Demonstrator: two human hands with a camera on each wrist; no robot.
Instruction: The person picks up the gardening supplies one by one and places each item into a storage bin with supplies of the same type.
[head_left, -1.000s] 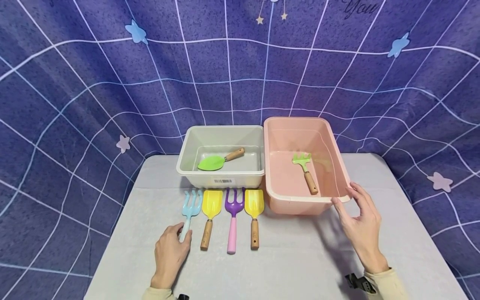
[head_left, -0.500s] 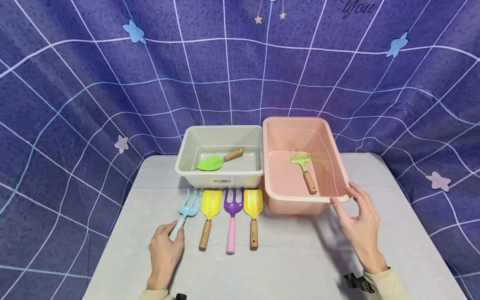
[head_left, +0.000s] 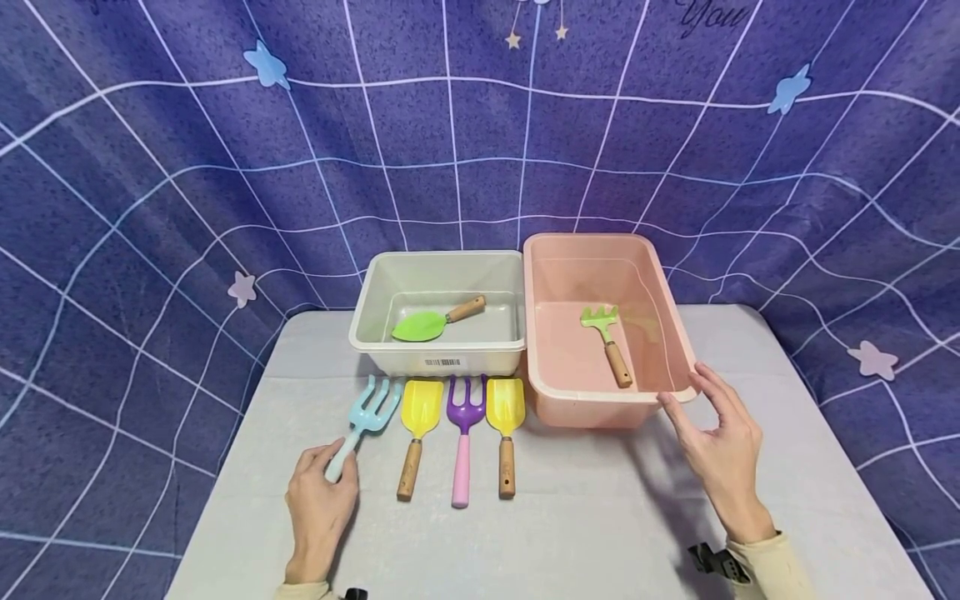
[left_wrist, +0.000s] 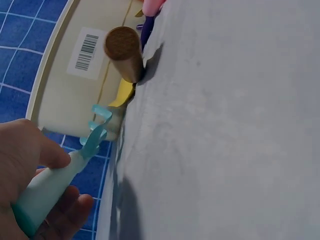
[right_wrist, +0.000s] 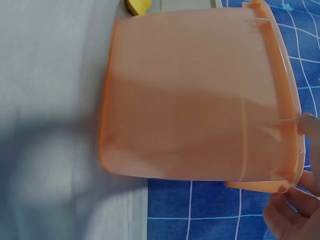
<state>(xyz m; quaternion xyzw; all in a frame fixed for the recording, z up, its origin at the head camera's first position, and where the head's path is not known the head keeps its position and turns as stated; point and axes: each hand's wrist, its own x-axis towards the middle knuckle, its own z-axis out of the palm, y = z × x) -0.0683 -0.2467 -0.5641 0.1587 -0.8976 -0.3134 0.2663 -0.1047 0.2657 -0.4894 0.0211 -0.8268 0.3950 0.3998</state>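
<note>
My left hand grips the pale handle of a light blue garden hand fork between thumb and fingers. The fork leans toward the upper right, its tines near the grey bin; the left wrist view shows the thumb along the handle. At the front right corner of the pink bin, my right hand holds the rim, thumb on the front side and fingers round the right side. Right of the fork lie a yellow scoop, a purple fork with pink handle and another yellow scoop.
Inside the grey bin lies a green leaf-shaped trowel with a wooden handle. The pink bin, standing against the grey one, contains a green rake. A blue patterned curtain hangs behind the cloth-covered table.
My left hand has moved left and slightly down with the blue fork, which has tilted away from the nearest yellow scoop. The right hand has stayed at the pink bin's corner.
</note>
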